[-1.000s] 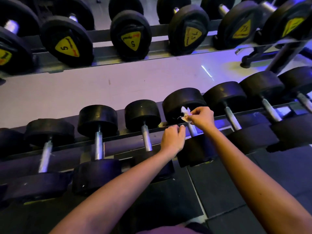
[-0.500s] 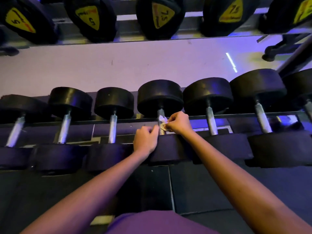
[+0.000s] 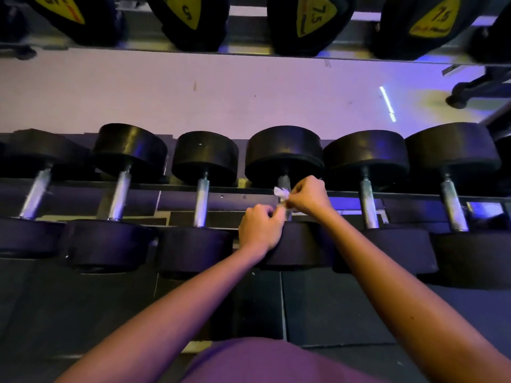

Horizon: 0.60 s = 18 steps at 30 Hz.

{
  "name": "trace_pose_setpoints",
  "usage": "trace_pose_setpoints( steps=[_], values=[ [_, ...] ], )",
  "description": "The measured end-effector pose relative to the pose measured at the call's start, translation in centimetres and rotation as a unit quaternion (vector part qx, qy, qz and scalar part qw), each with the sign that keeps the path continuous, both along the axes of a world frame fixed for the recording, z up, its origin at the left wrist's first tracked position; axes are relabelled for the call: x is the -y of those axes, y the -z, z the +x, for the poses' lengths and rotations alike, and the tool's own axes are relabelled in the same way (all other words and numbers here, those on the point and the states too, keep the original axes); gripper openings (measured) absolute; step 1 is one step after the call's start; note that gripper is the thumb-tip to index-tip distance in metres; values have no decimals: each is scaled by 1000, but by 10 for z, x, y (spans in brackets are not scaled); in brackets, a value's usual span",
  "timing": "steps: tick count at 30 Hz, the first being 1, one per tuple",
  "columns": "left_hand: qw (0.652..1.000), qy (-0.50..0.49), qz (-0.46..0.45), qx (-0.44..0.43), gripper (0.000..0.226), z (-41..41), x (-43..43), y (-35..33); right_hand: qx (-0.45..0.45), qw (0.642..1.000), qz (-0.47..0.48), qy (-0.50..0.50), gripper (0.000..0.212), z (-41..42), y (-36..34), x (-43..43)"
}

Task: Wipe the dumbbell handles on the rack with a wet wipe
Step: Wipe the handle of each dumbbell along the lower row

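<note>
Small crumpled white wet wipe (image 3: 279, 192): bunched against the ribbed silver metal handle (image 3: 284, 180) of the fourth black round-headed rubber dumbbell (image 3: 284, 153) from the left in the lower row, just below its far head; pinched from both sides

Left hand (image 3: 260, 226): fingers curled, fingertips closed on the lower end of the wet wipe; back of the hand over the near head of the same dumbbell; bare forearm reaching in from the lower left

Right hand (image 3: 309, 195): fingers curled, thumb and fingertips clamped on the right side of the wet wipe, just beside the handle; fingertips very near those of the left hand; bare forearm reaching in from the lower right

Lower row: black dumbbells side by side on the dark metal rack (image 3: 177, 199), silver handles running away from the camera, near heads toward the person

Upper row: black dumbbell heads with yellow triangular labels (image 3: 318, 15) marked 5 and 7.5, on a grey metal shelf (image 3: 249, 49)

Between the rows: pale, purple-lit flat area (image 3: 166, 98); wall or floor, cannot tell

Below the rack: black rubber floor tiles (image 3: 331, 305)

Bottom edge: purple garment (image 3: 262, 360) of the person
</note>
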State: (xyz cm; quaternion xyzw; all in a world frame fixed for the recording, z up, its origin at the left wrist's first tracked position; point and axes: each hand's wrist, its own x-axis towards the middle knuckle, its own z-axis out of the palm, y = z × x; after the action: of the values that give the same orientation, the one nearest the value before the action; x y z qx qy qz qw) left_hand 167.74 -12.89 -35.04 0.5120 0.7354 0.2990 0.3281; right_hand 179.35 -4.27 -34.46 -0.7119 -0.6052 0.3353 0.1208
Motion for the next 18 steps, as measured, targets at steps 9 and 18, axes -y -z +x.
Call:
trace_pose_setpoints(
  steps=[9,18],
  values=[
    [999,36,8,-10,43,-1,-2,5,15,996,14,82,14,-5,-7,-2],
    [999,50,8,4,44,-3,-2,4,-14,991,25,131,16,-15,-11,-9]
  ],
)
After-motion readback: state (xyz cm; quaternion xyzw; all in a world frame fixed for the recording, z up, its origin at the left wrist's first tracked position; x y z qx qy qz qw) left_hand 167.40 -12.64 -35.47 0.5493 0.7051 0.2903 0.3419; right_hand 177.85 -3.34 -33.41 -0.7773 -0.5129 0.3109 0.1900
